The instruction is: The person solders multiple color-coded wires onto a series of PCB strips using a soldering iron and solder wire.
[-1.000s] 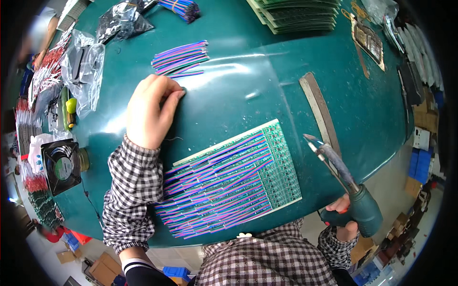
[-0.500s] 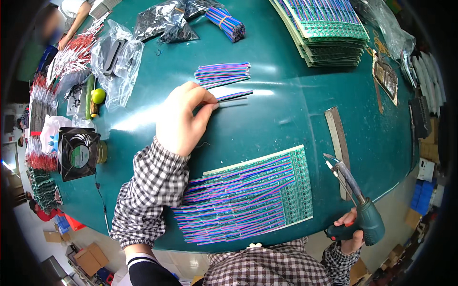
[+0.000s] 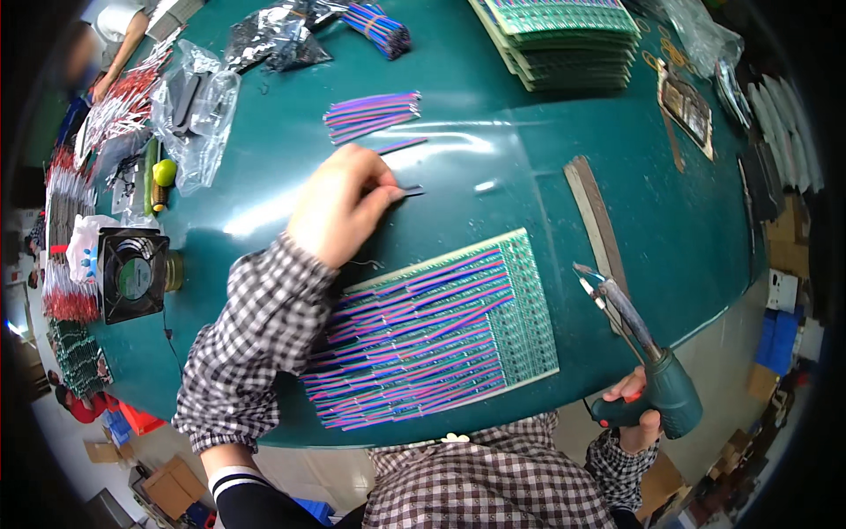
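Observation:
My left hand (image 3: 345,201) hovers over the middle of the table with thumb and forefinger pinched on a short flat ribbon wire (image 3: 412,190), whose dark end sticks out to the right. Just beyond the fingers lies a single ribbon wire (image 3: 404,145), and behind it a small pile of blue, pink and green wires (image 3: 374,115). At the lower right, my right hand (image 3: 641,413) is wrapped round the handle of a green soldering gun (image 3: 671,392), its tip pointing up and left. Nearer me lies a green circuit board panel (image 3: 529,309) covered with rows of coloured wires.
A grey metal bar (image 3: 595,234) lies left of the gun's tip. At the back stand stacked circuit boards (image 3: 573,53), a banded wire bundle (image 3: 379,31) and black plastic bags (image 3: 278,40). On the left are a small fan (image 3: 134,275) and red-white wires (image 3: 123,97); another person's arm (image 3: 123,53) reaches in.
The view has shifted, so most things sit higher and further left. One ribbon wire now lies beyond my left hand, which pinches a piece showing only a short end. My right hand keeps the soldering gun.

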A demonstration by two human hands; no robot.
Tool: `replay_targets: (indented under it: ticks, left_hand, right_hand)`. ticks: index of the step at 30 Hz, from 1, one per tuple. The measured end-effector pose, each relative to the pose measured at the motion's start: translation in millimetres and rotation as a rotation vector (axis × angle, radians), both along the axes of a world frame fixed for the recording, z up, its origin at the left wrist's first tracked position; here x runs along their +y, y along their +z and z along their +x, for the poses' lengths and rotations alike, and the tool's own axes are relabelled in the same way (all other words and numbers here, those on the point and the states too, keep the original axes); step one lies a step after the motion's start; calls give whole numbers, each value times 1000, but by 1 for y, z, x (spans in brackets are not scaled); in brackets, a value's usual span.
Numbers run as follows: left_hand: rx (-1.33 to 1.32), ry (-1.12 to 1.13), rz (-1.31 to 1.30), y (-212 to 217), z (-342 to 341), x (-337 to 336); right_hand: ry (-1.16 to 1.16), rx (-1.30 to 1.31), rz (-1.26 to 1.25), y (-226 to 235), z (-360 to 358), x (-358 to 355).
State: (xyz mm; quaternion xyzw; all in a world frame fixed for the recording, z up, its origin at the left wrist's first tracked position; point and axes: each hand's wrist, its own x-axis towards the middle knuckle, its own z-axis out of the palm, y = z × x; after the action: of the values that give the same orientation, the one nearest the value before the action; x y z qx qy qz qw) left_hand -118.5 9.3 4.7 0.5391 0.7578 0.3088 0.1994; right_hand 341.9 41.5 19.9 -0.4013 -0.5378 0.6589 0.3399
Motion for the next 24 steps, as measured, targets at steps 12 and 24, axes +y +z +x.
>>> replay_targets:
  ticks: [12,24]
  left_hand:
    - [-12,-211,148,10,140,-33]
    - [387,-341,184,2,152,-35]
  right_hand:
    - [90,10,3,-1,20,-1]
    - [-90,-163,-30,20,-5,-16]
